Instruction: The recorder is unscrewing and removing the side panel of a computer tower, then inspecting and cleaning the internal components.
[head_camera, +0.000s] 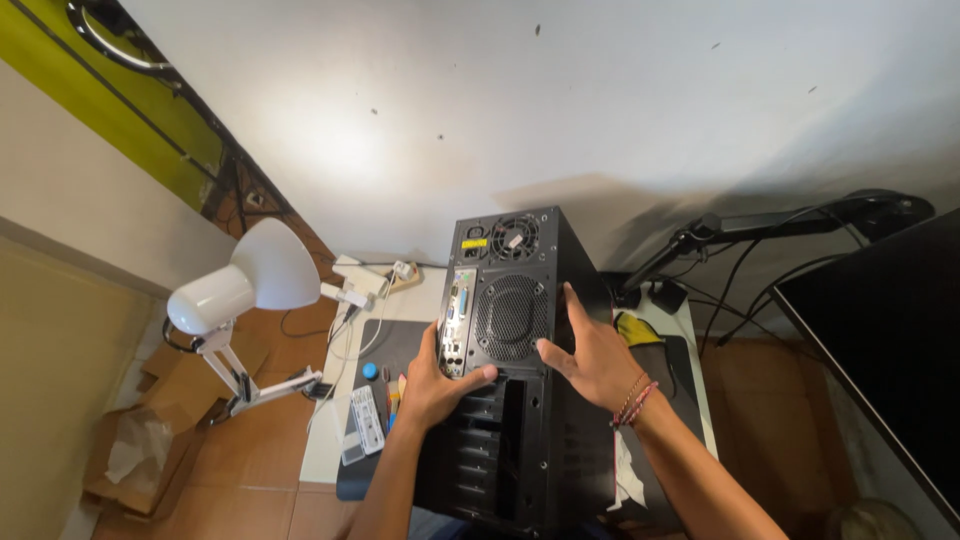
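Note:
A black desktop computer case (515, 300) stands on a white table (325, 455), its rear panel with fans, ports and expansion slots facing up at me. My left hand (437, 383) grips the case's left edge beside the port panel, thumb resting on the rear face. My right hand (592, 355) lies spread on the right side of the rear panel, fingers along the edge. A red beaded bracelet circles my right wrist.
A white desk lamp (245, 285) leans over the table's left side. Cables, a power strip (365, 275), a blue cap and small tools lie on a dark mat (385, 345). A black monitor (885, 340) stands at right on an arm. Cardboard boxes sit on the floor at left.

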